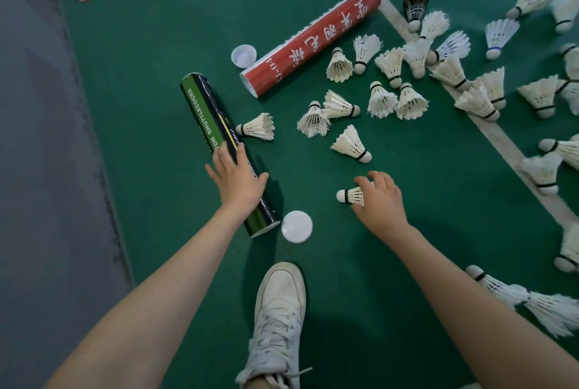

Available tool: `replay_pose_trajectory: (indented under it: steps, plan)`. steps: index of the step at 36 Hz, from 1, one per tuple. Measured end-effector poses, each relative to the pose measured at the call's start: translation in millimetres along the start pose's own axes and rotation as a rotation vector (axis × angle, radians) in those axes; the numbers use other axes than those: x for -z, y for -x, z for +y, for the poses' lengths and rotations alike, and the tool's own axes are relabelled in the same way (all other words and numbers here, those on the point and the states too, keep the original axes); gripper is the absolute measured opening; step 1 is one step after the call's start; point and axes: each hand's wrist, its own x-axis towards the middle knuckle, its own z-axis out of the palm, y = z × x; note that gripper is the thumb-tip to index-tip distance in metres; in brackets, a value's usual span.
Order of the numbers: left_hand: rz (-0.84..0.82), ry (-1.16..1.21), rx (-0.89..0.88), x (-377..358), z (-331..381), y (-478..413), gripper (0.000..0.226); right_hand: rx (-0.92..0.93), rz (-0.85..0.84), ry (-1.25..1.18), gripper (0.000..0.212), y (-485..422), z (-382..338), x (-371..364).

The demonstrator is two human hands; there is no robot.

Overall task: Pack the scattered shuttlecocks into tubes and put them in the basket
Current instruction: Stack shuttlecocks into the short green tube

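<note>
— Where do the tubes lie?
— The green tube (pixel 206 112) lies flat at centre left, running diagonally. Its lower end is open, with its white lid (pixel 296 226) just beside that end, and the left hand (pixel 238 181) rests on it with fingers spread. The red tube (pixel 313 40) lies slanted at upper centre, with a clear cap (pixel 243 55) by its lower-left end.
— And the shuttlecocks?
— White shuttlecocks (pixel 380 100) are scattered over the centre and right, some standing on their feathers and some on their sides. A black shuttlecock (pixel 415 4) lies at the upper right. The right hand (pixel 382 200) grips the held shuttlecock (pixel 351 195) at lower centre, cork pointing left.
</note>
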Motion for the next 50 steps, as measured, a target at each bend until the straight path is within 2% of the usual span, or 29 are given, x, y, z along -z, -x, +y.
replay_pose_trajectory:
  steps: [3, 7, 11, 14, 17, 19, 22, 26, 29, 33, 36, 40, 43, 47, 50]
  plan:
    - [0.011, -0.011, -0.158, -4, 22, 7, 0.059, -0.004, -0.005, -0.001, 0.054, 0, 1, 4]
    - [-0.096, 0.027, -0.368, -20, 58, 24, 0.043, -0.009, -0.011, -0.044, 0.055, 2, 5, 9]
    - [-0.273, 0.085, -0.466, -41, 89, 48, 0.039, -0.046, -0.021, -0.141, 0.061, 13, 22, 15]
    - [-0.331, 0.087, -0.563, -56, 113, 68, 0.038, -0.074, 0.013, -0.271, 0.072, 30, 46, 23]
    - [-0.371, 0.028, -0.696, -71, 143, 94, 0.046, -0.133, 0.086, -0.359, 0.075, 57, 82, 31]
    - [-0.356, -0.033, -0.783, -81, 163, 112, 0.050, -0.230, 0.129, -0.309, 0.069, 76, 111, 35]
    - [-0.321, -0.110, -0.907, -95, 191, 137, 0.053, -0.474, 0.133, -0.223, 0.063, 109, 156, 37]
    - [-0.348, -0.186, -1.074, -113, 222, 173, 0.055, -0.722, 0.226, -0.230, 0.062, 158, 204, 30]
    - [-0.423, -0.239, -1.170, -126, 239, 198, 0.056, -0.926, 0.297, -0.241, 0.062, 192, 231, 21]
    - [-0.639, -0.287, -1.225, -140, 256, 226, 0.062, -1.196, 0.261, -0.338, 0.077, 225, 254, 3]
    - [-0.700, -0.294, -1.246, -149, 259, 238, 0.060, -1.282, 0.288, -0.449, 0.090, 237, 262, -11]
    - [-0.677, -0.260, -1.212, -153, 260, 240, 0.060, -1.308, 0.337, -0.583, 0.100, 244, 268, -18]
    - [-0.641, -0.251, -1.185, -155, 261, 239, 0.061, -1.264, 0.508, -0.689, 0.097, 244, 270, -12]
    - [-0.592, -0.174, -1.149, -155, 264, 230, 0.070, -1.064, 0.885, -0.905, 0.094, 234, 267, 11]
    - [-0.669, 0.089, -1.013, -142, 277, 228, 0.065, -0.868, 0.981, -1.016, 0.088, 222, 262, 40]
